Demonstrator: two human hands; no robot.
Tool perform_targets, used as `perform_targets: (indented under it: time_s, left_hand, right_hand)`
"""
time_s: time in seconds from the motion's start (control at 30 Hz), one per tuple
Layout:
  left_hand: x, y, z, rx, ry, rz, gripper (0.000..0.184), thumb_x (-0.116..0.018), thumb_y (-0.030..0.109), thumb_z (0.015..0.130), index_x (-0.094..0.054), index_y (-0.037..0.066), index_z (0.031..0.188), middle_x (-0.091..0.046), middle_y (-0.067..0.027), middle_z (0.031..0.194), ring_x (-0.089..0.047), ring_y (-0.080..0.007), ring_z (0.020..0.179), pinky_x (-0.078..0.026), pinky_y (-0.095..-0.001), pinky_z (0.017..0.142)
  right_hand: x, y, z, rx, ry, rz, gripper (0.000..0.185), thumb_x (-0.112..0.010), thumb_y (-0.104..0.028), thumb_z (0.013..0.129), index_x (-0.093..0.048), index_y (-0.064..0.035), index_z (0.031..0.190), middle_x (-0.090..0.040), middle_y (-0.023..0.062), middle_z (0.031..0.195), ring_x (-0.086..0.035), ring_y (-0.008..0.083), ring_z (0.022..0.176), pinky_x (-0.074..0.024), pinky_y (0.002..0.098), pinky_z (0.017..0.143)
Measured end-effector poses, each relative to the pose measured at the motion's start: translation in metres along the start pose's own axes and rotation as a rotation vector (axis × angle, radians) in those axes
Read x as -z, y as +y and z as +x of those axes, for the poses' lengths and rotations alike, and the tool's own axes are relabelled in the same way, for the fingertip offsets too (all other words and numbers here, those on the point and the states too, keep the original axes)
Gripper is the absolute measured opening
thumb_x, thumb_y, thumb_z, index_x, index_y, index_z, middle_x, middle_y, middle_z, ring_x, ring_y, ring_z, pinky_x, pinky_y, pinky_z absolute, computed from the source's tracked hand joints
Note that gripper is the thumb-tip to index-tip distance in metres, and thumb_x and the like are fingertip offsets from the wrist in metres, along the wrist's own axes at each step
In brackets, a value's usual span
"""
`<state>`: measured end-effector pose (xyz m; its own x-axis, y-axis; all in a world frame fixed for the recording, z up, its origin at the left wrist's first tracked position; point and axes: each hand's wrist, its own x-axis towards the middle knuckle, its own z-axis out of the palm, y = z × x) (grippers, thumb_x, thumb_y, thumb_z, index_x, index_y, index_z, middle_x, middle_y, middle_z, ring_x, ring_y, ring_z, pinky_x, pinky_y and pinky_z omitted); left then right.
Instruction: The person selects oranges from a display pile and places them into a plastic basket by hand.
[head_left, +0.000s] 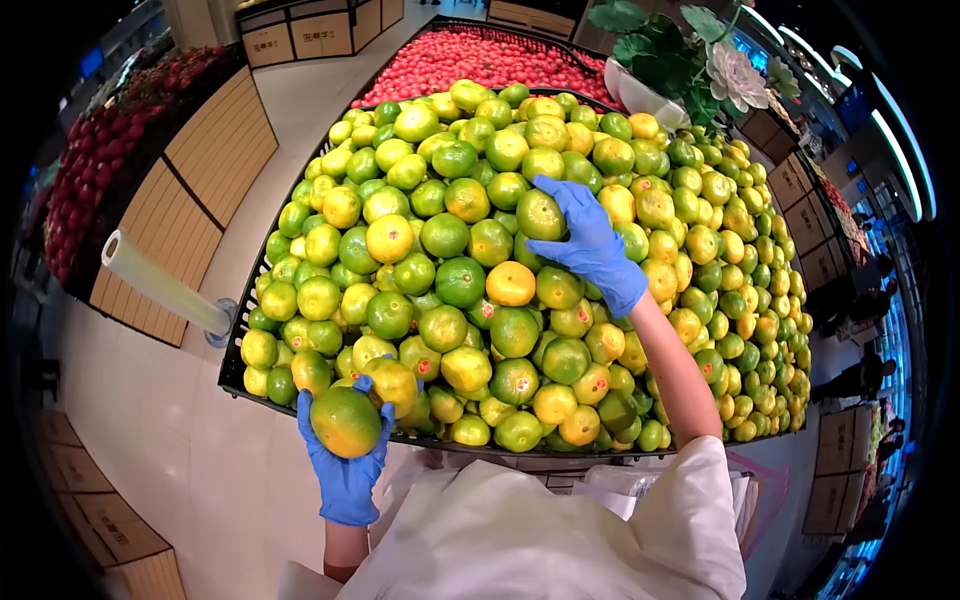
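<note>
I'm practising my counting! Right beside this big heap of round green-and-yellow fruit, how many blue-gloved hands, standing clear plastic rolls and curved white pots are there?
Blue-gloved hands: 2 (left hand, right hand)
Standing clear plastic roll: 1
Curved white pot: 1
Total: 4

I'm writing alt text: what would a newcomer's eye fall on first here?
The big heap of green-and-yellow citrus fills the middle. The blue-gloved right hand cups a fruit there; the left hand holds another fruit at the near edge. Red produce lies behind.
</note>
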<state>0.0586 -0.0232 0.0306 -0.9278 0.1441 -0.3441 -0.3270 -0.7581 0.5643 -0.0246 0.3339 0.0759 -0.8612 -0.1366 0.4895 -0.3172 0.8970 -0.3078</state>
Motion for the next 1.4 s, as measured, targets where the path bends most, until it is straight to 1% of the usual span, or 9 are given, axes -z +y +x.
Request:
perform_targets:
  time_s: [0.2,0.6,0.67,0.8,0.9,1.07,1.17,1.33,1.4]
  left_hand:
    - [0.003,-0.016,-0.016,-0.047,0.054,-0.145,0.053,-0.053,0.046,0.087,-0.045,0.01,0.124,-0.055,-0.0147,0.119,-0.051,-0.0255,0.111,-0.042,-0.0506,0.096]
    - [-0.006,-0.006,0.004,0.38,-0.177,-0.648,0.054,-0.051,0.045,0.09,-0.043,0.006,0.126,-0.055,-0.0205,0.117,-0.054,-0.0298,0.11,-0.041,-0.0554,0.097]
    - [-0.009,0.003,0.013,0.524,-0.168,-0.701,0.053,-0.05,0.045,0.09,-0.043,0.006,0.125,-0.055,-0.0202,0.118,-0.054,-0.0299,0.109,-0.041,-0.0552,0.097]
    - [-0.001,0.014,0.029,0.564,-0.271,-0.485,0.054,-0.05,0.049,0.088,-0.047,0.008,0.123,-0.057,-0.0163,0.116,-0.055,-0.0278,0.109,-0.043,-0.0534,0.094]
    - [0.018,0.024,0.038,0.82,-0.251,-0.76,0.06,-0.048,0.049,0.089,-0.04,0.008,0.131,-0.049,-0.0197,0.126,-0.049,-0.0309,0.118,-0.04,-0.0563,0.097]
    - [0.038,0.05,0.053,0.891,-0.25,-0.662,0.071,-0.047,0.048,0.089,-0.026,0.001,0.138,-0.037,-0.0246,0.136,-0.036,-0.0429,0.126,-0.037,-0.057,0.099]
    - [0.047,0.07,0.062,0.861,-0.251,-0.907,0.088,-0.053,0.05,0.085,-0.01,0.0,0.143,-0.016,-0.023,0.147,-0.023,-0.0414,0.133,-0.035,-0.056,0.101]
    - [0.055,0.095,0.083,0.847,-0.294,-0.967,0.085,-0.052,0.049,0.086,-0.016,-0.008,0.139,-0.03,-0.0243,0.14,-0.028,-0.0375,0.132,-0.035,-0.0583,0.1]
    - [0.052,0.1,0.087,0.856,-0.301,-0.985,0.086,-0.052,0.049,0.086,-0.017,-0.009,0.138,-0.031,-0.0246,0.139,-0.029,-0.0361,0.132,-0.036,-0.0582,0.099]
  right_hand:
    - [-0.027,0.012,0.022,0.081,-0.21,0.046,0.08,-0.077,-0.016,0.066,-0.039,-0.0108,0.135,-0.044,0.0165,0.123,-0.043,0.0321,0.115,-0.0399,0.0384,0.097]
    - [0.007,-0.046,0.003,0.165,0.029,0.133,0.072,-0.075,-0.023,0.071,-0.042,-0.0065,0.132,-0.047,0.0164,0.123,-0.046,0.0321,0.111,-0.038,0.0402,0.097]
    - [0.006,-0.091,-0.01,0.016,-0.28,0.566,0.068,-0.075,-0.022,0.073,-0.043,-0.0055,0.131,-0.048,0.0159,0.123,-0.048,0.0298,0.11,-0.0384,0.0381,0.097]
    - [-0.029,-0.152,-0.028,-0.036,-0.651,0.75,0.072,-0.074,-0.019,0.076,-0.036,-0.0063,0.135,-0.046,0.0124,0.127,-0.046,0.0251,0.117,-0.037,0.0354,0.1]
    - [-0.054,-0.169,-0.022,-0.503,-0.768,1.204,0.076,-0.075,-0.007,0.073,-0.033,-0.0063,0.136,-0.044,0.0086,0.13,-0.043,0.0166,0.119,-0.0379,0.0331,0.101]
    - [-0.075,-0.166,-0.029,-0.53,-0.573,1.049,0.078,-0.081,-0.008,0.065,-0.038,-0.0062,0.13,-0.046,0.0067,0.122,-0.046,0.0164,0.114,-0.0406,0.0316,0.097]
    - [-0.074,-0.146,-0.027,-0.617,-0.151,0.968,0.075,-0.083,-0.006,0.059,-0.039,-0.0075,0.119,-0.047,0.0059,0.113,-0.048,0.0167,0.106,-0.0425,0.0315,0.094]
    - [-0.052,-0.119,0.015,-0.572,0.04,0.681,0.079,-0.081,-0.012,0.063,-0.038,-0.0057,0.129,-0.046,0.0076,0.118,-0.046,0.0186,0.109,-0.0415,0.0339,0.095]
    - [-0.045,-0.091,0.039,-0.137,0.039,-0.016,0.071,-0.08,-0.02,0.062,-0.046,-0.0047,0.123,-0.051,0.0136,0.113,-0.05,0.0293,0.106,-0.0412,0.038,0.093]
